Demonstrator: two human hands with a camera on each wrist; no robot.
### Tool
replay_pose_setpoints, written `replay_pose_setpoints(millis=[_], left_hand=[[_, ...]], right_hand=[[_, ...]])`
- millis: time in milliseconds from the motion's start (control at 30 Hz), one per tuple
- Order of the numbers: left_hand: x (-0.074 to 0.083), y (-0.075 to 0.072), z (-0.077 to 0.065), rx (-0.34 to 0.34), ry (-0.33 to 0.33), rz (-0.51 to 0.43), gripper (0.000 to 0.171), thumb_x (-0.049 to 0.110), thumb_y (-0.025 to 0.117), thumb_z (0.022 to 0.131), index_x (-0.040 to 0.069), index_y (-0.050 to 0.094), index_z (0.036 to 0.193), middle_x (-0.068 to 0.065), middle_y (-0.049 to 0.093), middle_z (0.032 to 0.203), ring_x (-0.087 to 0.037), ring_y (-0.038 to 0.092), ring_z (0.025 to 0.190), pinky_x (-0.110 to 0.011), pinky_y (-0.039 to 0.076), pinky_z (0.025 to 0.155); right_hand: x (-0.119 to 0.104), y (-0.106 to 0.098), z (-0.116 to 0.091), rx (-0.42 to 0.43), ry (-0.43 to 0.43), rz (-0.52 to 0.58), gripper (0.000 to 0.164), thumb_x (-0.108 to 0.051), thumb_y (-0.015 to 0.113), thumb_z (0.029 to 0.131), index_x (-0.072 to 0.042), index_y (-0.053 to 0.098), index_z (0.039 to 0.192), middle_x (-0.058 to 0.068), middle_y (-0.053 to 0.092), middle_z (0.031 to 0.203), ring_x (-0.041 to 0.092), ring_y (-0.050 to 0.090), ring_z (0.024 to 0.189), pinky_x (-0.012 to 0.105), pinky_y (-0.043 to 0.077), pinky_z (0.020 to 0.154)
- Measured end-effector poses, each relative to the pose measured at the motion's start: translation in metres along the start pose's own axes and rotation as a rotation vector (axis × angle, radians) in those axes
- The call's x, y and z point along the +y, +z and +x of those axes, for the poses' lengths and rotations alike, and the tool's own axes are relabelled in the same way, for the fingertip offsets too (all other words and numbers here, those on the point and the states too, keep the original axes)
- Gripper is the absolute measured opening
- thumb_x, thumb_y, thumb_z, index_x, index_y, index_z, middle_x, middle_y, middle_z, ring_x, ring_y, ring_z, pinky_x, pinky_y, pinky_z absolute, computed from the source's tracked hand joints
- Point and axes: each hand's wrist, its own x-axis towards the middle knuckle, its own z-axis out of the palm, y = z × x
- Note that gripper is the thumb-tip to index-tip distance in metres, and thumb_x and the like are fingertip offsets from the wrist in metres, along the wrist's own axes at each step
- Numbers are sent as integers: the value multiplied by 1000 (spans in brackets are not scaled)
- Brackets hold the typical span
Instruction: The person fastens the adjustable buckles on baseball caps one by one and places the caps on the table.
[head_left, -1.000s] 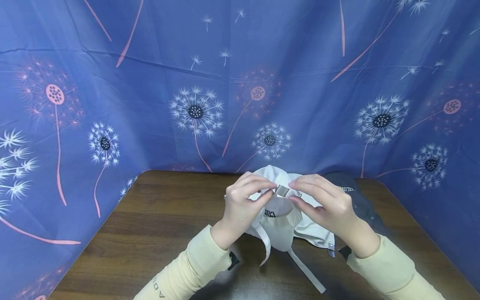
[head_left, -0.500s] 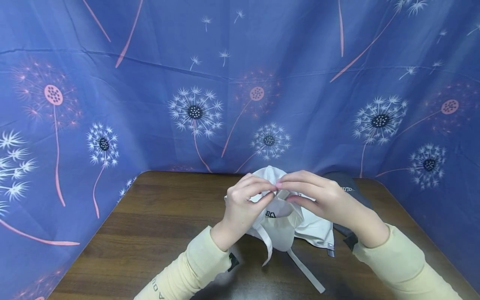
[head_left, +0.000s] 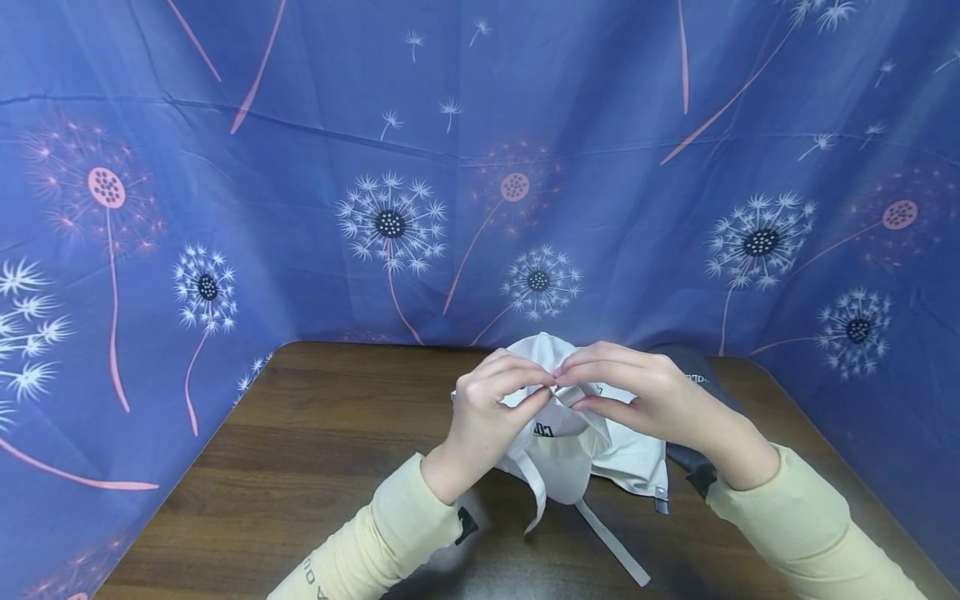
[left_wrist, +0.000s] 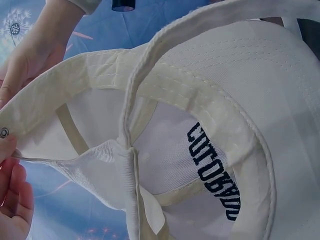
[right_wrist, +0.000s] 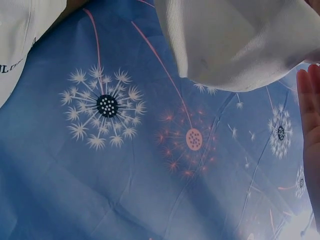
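A white cap [head_left: 566,471] with dark lettering hangs tilted between both hands, its inside and sweatband [left_wrist: 210,105] showing in the left wrist view. My left hand [head_left: 483,412] pinches the cap's rear edge beside a small round metal snap [left_wrist: 4,132]. Fingertips of my right hand [head_left: 660,396] meet the left ones, pinching the same edge, where a shiny pale strip shows between them. Two long straps hang down; one strap [head_left: 615,542] reaches toward the table's front. Exactly how the fingertips hold the edge is partly hidden.
Behind the held cap, another white cap or cloth [head_left: 633,458] lies on the brown wooden table [head_left: 337,425]. To its right lies a dark grey cap-like item [head_left: 690,367] with pale lettering. A blue dandelion-print curtain [head_left: 450,183] closes off the back and sides.
My right hand has moved left until its fingertips meet the left hand's. The shiny piece between the hands is now mostly covered. The left hand has stayed nearly still.
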Motion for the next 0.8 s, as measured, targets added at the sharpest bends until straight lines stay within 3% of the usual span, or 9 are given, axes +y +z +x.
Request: replay_pose_setpoints(millis=[567,800], left_hand=[[0,1,-1,3,1,17,19,-6,75,70,7,74,84,-2,71,80,-12,63,77,-18,51,75],[1,1,0,8,-7,40,18,-6,74,70,7,73,82,-2,70,79,-11,62,75,-18,51,73]], right_hand=[[-6,18,-9,183,196,-54,30,-32,63,90,-3,68,98,8,68,93,16,63,94,16,45,92],[-13,23,-9,232,309,-66,23,-28,69,86,-7,69,97,3,69,89,9,62,80,16,48,78]])
